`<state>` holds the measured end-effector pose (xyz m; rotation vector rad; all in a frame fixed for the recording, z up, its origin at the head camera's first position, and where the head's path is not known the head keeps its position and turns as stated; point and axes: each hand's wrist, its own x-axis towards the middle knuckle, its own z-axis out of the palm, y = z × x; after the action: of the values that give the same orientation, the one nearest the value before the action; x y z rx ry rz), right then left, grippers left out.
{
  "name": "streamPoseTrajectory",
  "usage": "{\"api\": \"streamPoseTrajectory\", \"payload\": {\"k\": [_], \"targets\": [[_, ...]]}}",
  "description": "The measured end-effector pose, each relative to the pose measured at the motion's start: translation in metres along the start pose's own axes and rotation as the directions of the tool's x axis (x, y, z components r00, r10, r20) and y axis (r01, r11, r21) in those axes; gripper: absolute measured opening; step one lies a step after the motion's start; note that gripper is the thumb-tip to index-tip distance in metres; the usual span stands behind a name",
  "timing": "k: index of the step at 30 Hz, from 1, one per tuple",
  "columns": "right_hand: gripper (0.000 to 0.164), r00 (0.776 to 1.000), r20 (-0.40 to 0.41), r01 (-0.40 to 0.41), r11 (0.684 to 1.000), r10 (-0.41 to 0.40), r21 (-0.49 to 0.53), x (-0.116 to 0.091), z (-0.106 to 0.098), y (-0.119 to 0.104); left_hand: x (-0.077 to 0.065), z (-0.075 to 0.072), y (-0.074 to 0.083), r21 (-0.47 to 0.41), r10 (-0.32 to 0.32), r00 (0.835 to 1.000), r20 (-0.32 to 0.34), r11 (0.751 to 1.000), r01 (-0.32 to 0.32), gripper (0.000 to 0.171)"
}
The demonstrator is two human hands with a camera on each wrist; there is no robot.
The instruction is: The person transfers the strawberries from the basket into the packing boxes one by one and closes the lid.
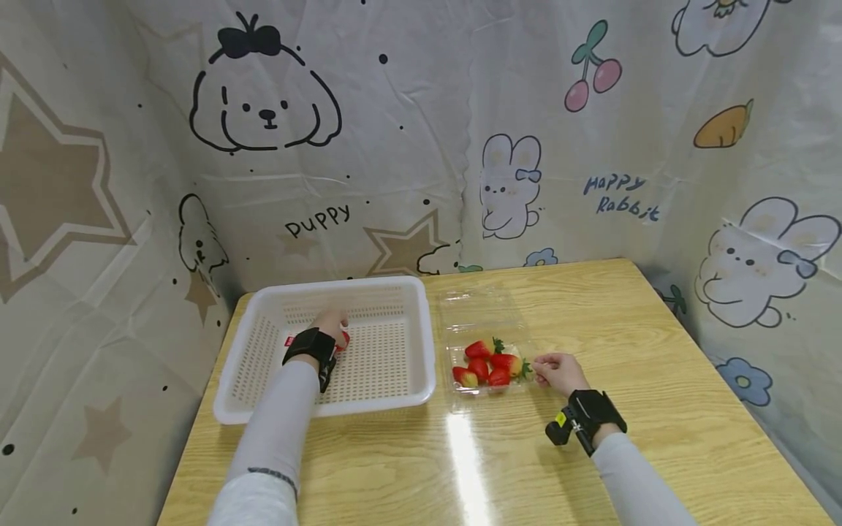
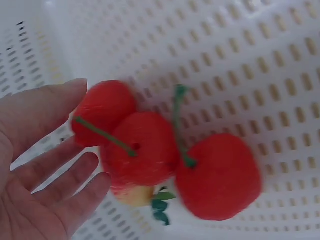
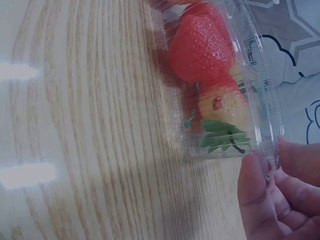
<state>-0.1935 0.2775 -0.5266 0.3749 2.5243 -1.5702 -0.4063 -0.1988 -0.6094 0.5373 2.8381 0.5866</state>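
My left hand (image 1: 331, 325) is down inside the white plastic basket (image 1: 426, 351). In the left wrist view, its thumb and fingers are spread at the side of a red cherry (image 2: 112, 95), with the index fingertip partly hidden. Beside that lie a second cherry (image 2: 155, 160) and a larger one (image 2: 220, 175), both with green stems. A red-yellow fruit (image 2: 137, 196) with green leaves shows under them. My right hand (image 1: 560, 372) pinches the right edge of a clear plastic box (image 3: 195, 155) between thumb and fingers. Several strawberries (image 1: 479, 369) lie in the box.
The transparent lid (image 1: 476, 310) lies folded back behind the box. Basket and box stand side by side on a wooden table (image 1: 572, 307). A printed cloth (image 1: 408, 109) with cartoon animals hangs behind and along both sides.
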Motion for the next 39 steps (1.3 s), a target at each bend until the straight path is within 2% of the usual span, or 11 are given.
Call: {"api": "streamPoseTrajectory", "payload": {"k": [3,4,8,11,13,19,24,26,31,33,39], "targets": [[0.026,1.000,-0.004,-0.006,1.000,0.006,0.007,-0.001,0.000,-0.002,-0.007,0.001,0.006,-0.013,-0.088,0.994,0.063,0.996,0.089,0.049],[0.026,1.000,-0.001,-0.003,1.000,0.003,0.006,-0.001,0.000,-0.002,0.004,0.013,-0.011,0.000,-0.100,0.993,0.056,0.995,0.100,0.050],[0.026,1.000,-0.002,-0.005,1.000,0.005,0.006,-0.002,0.000,-0.005,0.037,0.056,-0.064,0.066,0.002,0.998,-0.064,0.998,0.002,0.044],[0.026,1.000,-0.001,-0.003,1.000,0.003,0.006,-0.001,-0.001,-0.005,0.045,0.065,-0.072,0.114,0.014,0.995,-0.102,0.993,-0.002,0.041],[0.026,1.000,0.002,0.000,1.000,0.000,0.009,0.000,-0.001,-0.005,0.027,0.046,-0.041,0.107,-0.023,0.997,-0.073,0.994,0.031,0.038],[0.026,1.000,0.005,0.001,1.000,-0.001,0.010,0.001,0.000,-0.004,-0.077,-0.051,0.108,0.027,-0.095,0.995,-0.005,0.995,0.095,0.021],[0.026,1.000,-0.002,0.007,1.000,-0.007,0.004,0.001,0.001,-0.003,-0.087,-0.062,0.116,0.004,-0.078,0.997,0.011,0.997,0.078,0.018],[0.025,1.000,-0.006,0.011,1.000,-0.011,0.007,0.001,0.001,-0.003,-0.057,-0.033,0.073,0.019,-0.044,0.998,-0.048,0.999,0.045,0.019],[0.025,1.000,-0.004,0.008,1.000,-0.008,0.004,0.000,0.000,-0.003,-0.010,-0.013,0.034,-0.005,0.014,0.989,-0.145,1.000,-0.015,0.020],[0.026,1.000,-0.004,0.002,1.000,-0.002,0.000,0.000,0.000,-0.003,-0.022,-0.041,0.070,-0.041,-0.006,0.993,-0.118,0.999,0.002,0.021],[0.026,1.000,-0.005,-0.005,1.000,0.005,0.004,-0.002,0.000,-0.004,-0.051,-0.099,0.173,-0.075,0.029,0.971,-0.239,0.996,-0.049,0.028]]}}
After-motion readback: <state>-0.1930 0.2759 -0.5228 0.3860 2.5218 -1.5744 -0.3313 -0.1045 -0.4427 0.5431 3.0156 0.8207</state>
